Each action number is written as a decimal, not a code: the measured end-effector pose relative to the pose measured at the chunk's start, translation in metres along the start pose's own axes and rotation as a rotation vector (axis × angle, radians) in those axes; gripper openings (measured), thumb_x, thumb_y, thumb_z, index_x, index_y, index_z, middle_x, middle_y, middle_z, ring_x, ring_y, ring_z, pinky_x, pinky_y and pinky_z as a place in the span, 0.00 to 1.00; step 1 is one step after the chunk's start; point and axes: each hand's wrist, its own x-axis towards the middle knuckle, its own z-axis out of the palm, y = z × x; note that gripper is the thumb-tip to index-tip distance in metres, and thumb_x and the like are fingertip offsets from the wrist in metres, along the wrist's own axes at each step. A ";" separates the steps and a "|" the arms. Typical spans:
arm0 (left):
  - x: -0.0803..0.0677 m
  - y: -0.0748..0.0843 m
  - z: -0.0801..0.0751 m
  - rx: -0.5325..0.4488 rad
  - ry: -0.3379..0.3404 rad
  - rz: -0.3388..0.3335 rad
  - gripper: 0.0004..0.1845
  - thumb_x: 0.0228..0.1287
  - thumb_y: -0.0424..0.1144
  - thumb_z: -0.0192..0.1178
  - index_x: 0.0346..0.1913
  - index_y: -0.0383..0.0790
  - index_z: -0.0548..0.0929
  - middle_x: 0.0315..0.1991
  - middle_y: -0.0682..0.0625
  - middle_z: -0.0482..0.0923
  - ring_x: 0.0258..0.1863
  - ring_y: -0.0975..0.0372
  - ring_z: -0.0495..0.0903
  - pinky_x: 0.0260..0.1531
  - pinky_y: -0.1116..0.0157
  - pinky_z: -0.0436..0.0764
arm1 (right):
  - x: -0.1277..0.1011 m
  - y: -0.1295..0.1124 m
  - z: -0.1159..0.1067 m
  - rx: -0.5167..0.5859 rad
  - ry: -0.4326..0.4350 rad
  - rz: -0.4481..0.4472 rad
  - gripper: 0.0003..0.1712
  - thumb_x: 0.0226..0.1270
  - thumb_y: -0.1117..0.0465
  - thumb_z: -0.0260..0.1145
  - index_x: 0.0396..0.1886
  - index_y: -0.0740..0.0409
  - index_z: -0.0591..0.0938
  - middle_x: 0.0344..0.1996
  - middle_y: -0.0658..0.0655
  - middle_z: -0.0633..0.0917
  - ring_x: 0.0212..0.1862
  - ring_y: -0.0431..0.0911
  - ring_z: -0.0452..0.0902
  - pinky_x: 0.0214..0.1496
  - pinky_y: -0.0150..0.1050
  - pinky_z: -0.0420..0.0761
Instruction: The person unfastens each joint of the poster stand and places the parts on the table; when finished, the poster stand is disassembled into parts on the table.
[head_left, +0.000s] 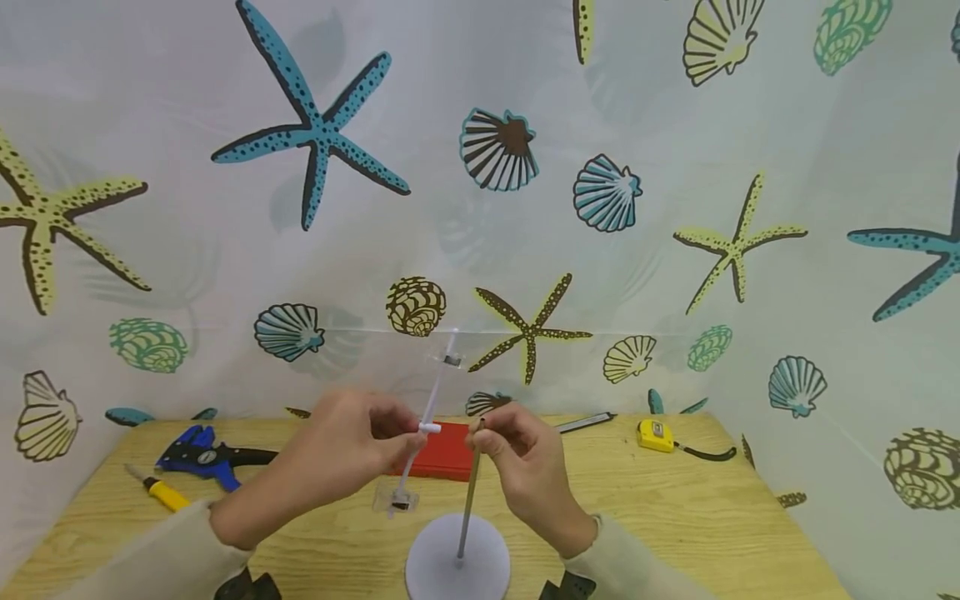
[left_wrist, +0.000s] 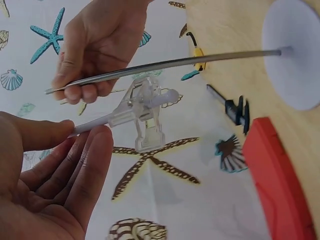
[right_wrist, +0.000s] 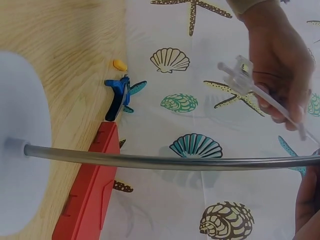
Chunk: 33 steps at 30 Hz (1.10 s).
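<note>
A thin metal rod (head_left: 469, 492) stands upright in a round grey base (head_left: 457, 567) at the table's front edge. My right hand (head_left: 517, 462) pinches the rod's top end; the rod (right_wrist: 170, 161) crosses the right wrist view. My left hand (head_left: 352, 450) pinches a white plastic bar (head_left: 430, 408) that carries clear clips, one clip (head_left: 452, 359) at its top and another (head_left: 400, 500) at its bottom. In the left wrist view my fingertips (left_wrist: 90, 131) hold the bar beside a clear clip (left_wrist: 141, 111), with the rod (left_wrist: 165, 64) just beyond.
A red box (head_left: 442, 452) lies behind my hands. Blue-handled pliers (head_left: 198, 454) and a yellow-handled tool (head_left: 161, 492) lie at the left, a yellow tape measure (head_left: 656, 435) and a dark pen-like tool (head_left: 585, 422) at the back right. A sea-print curtain encloses the table.
</note>
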 end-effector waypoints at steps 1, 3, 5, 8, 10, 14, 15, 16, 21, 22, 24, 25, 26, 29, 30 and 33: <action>-0.001 -0.004 0.002 -0.025 -0.003 -0.019 0.05 0.63 0.40 0.70 0.34 0.42 0.88 0.26 0.54 0.87 0.24 0.64 0.84 0.27 0.68 0.83 | 0.000 0.000 0.000 -0.005 -0.002 -0.001 0.09 0.72 0.67 0.63 0.39 0.72 0.77 0.35 0.76 0.82 0.40 0.33 0.84 0.46 0.33 0.86; -0.003 -0.012 0.007 -0.070 -0.004 -0.067 0.06 0.63 0.41 0.71 0.36 0.41 0.88 0.26 0.53 0.88 0.23 0.62 0.85 0.26 0.67 0.84 | 0.000 0.000 0.000 -0.013 -0.002 -0.003 0.08 0.72 0.67 0.63 0.40 0.72 0.77 0.35 0.75 0.83 0.40 0.33 0.84 0.46 0.33 0.86; -0.005 -0.018 0.012 -0.097 -0.005 -0.131 0.08 0.62 0.42 0.71 0.36 0.41 0.88 0.26 0.52 0.88 0.23 0.62 0.85 0.26 0.66 0.85 | -0.001 0.001 0.000 -0.017 0.001 -0.007 0.08 0.72 0.67 0.63 0.40 0.72 0.77 0.35 0.75 0.83 0.40 0.33 0.84 0.45 0.32 0.86; -0.010 -0.027 0.019 -0.126 -0.008 -0.223 0.09 0.61 0.42 0.72 0.37 0.40 0.88 0.26 0.52 0.88 0.23 0.61 0.85 0.27 0.65 0.86 | -0.001 0.002 0.000 -0.015 0.004 -0.026 0.08 0.71 0.68 0.63 0.39 0.72 0.77 0.34 0.75 0.83 0.40 0.33 0.83 0.43 0.31 0.85; -0.013 -0.033 0.022 -0.150 -0.016 -0.274 0.09 0.60 0.41 0.72 0.38 0.39 0.88 0.27 0.51 0.88 0.23 0.61 0.85 0.28 0.64 0.87 | -0.001 0.003 -0.001 -0.012 0.001 -0.045 0.08 0.72 0.68 0.63 0.39 0.72 0.77 0.34 0.75 0.82 0.39 0.32 0.83 0.42 0.31 0.85; -0.017 -0.046 0.028 -0.183 -0.029 -0.344 0.09 0.60 0.39 0.73 0.38 0.36 0.88 0.27 0.49 0.87 0.23 0.61 0.85 0.28 0.62 0.87 | 0.000 0.005 -0.001 -0.005 -0.010 -0.088 0.08 0.72 0.68 0.62 0.39 0.73 0.76 0.33 0.75 0.81 0.39 0.31 0.82 0.41 0.31 0.85; -0.018 -0.049 0.029 -0.186 -0.028 -0.362 0.09 0.59 0.38 0.73 0.38 0.36 0.88 0.27 0.49 0.87 0.23 0.61 0.85 0.28 0.62 0.87 | 0.000 0.005 -0.001 -0.006 -0.014 -0.099 0.07 0.72 0.69 0.62 0.39 0.73 0.76 0.33 0.74 0.81 0.39 0.32 0.82 0.41 0.31 0.85; -0.018 -0.052 0.030 -0.189 -0.027 -0.377 0.09 0.59 0.38 0.73 0.38 0.36 0.88 0.26 0.49 0.87 0.23 0.61 0.85 0.28 0.62 0.87 | 0.000 0.006 -0.001 -0.006 -0.017 -0.108 0.07 0.72 0.69 0.62 0.38 0.73 0.76 0.33 0.74 0.81 0.39 0.31 0.82 0.41 0.31 0.85; -0.022 -0.065 0.039 -0.213 -0.014 -0.453 0.10 0.58 0.37 0.74 0.39 0.35 0.88 0.26 0.48 0.86 0.22 0.60 0.85 0.27 0.62 0.87 | 0.001 0.007 -0.001 -0.022 -0.021 -0.121 0.06 0.72 0.70 0.61 0.38 0.72 0.76 0.32 0.73 0.82 0.38 0.35 0.83 0.41 0.33 0.85; -0.023 -0.068 0.041 -0.223 -0.018 -0.461 0.10 0.58 0.37 0.74 0.39 0.34 0.88 0.26 0.48 0.87 0.22 0.60 0.85 0.27 0.62 0.87 | 0.000 0.007 -0.001 -0.022 -0.020 -0.116 0.06 0.72 0.70 0.61 0.38 0.72 0.76 0.32 0.73 0.82 0.38 0.36 0.83 0.41 0.33 0.85; -0.026 -0.074 0.046 -0.243 -0.027 -0.480 0.10 0.58 0.36 0.73 0.39 0.34 0.87 0.26 0.48 0.87 0.21 0.61 0.85 0.27 0.62 0.87 | 0.000 0.007 -0.001 -0.025 -0.018 -0.113 0.06 0.72 0.70 0.61 0.38 0.72 0.76 0.33 0.73 0.82 0.37 0.39 0.84 0.41 0.33 0.86; -0.027 -0.077 0.049 -0.253 -0.031 -0.490 0.10 0.58 0.36 0.73 0.40 0.33 0.87 0.26 0.47 0.87 0.21 0.61 0.85 0.27 0.62 0.87 | 0.000 0.007 -0.001 -0.028 -0.018 -0.112 0.06 0.72 0.70 0.61 0.38 0.72 0.76 0.33 0.73 0.82 0.37 0.39 0.84 0.41 0.33 0.86; -0.028 -0.080 0.051 -0.258 -0.037 -0.499 0.10 0.59 0.35 0.73 0.40 0.33 0.87 0.26 0.48 0.87 0.21 0.61 0.85 0.27 0.62 0.87 | 0.000 0.007 0.000 -0.029 -0.017 -0.110 0.06 0.72 0.70 0.62 0.38 0.72 0.76 0.33 0.73 0.82 0.38 0.39 0.84 0.41 0.33 0.86; -0.031 -0.088 0.059 -0.258 -0.036 -0.550 0.09 0.59 0.35 0.72 0.40 0.34 0.87 0.25 0.48 0.86 0.21 0.61 0.85 0.27 0.62 0.87 | -0.001 0.007 0.000 -0.036 -0.014 -0.106 0.05 0.72 0.70 0.62 0.38 0.71 0.77 0.33 0.73 0.82 0.38 0.36 0.84 0.42 0.33 0.86; -0.031 -0.090 0.061 -0.254 -0.035 -0.567 0.09 0.59 0.35 0.72 0.40 0.34 0.87 0.25 0.48 0.86 0.21 0.61 0.85 0.27 0.63 0.87 | -0.001 0.007 0.000 -0.038 -0.012 -0.103 0.05 0.72 0.70 0.62 0.38 0.71 0.77 0.33 0.73 0.82 0.38 0.36 0.84 0.42 0.33 0.86; -0.032 -0.095 0.066 -0.216 -0.034 -0.609 0.08 0.59 0.36 0.72 0.39 0.36 0.88 0.24 0.49 0.86 0.21 0.61 0.84 0.26 0.64 0.86 | -0.001 0.006 0.000 -0.035 -0.004 -0.084 0.05 0.72 0.69 0.62 0.38 0.70 0.77 0.34 0.73 0.83 0.38 0.37 0.84 0.42 0.33 0.86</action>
